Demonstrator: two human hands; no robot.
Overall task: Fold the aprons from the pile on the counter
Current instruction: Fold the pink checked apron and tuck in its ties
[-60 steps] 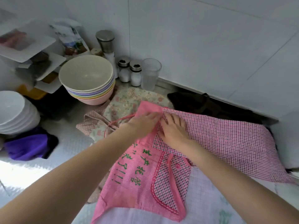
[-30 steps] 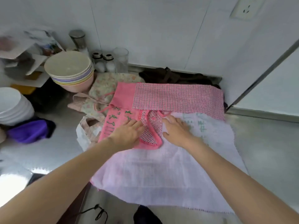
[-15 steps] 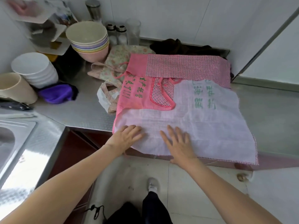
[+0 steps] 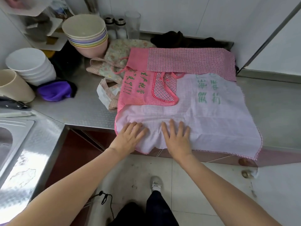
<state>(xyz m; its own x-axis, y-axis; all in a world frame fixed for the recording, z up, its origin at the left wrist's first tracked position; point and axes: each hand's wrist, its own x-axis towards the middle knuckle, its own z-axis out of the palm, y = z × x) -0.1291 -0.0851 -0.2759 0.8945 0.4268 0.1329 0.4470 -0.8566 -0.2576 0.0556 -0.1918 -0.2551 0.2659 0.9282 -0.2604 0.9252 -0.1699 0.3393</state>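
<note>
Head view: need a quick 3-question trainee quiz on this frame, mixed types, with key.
1. True or false: both hands lie flat on the pink apron.
2. Which sits nearest the stack of pastel bowls? A) floral apron B) purple cloth C) sink
3. Fill in: the apron's near edge hangs over the ___ edge.

Key: 1 true, left hand and right hand press it with straight fingers; 2 A; 3 counter.
</note>
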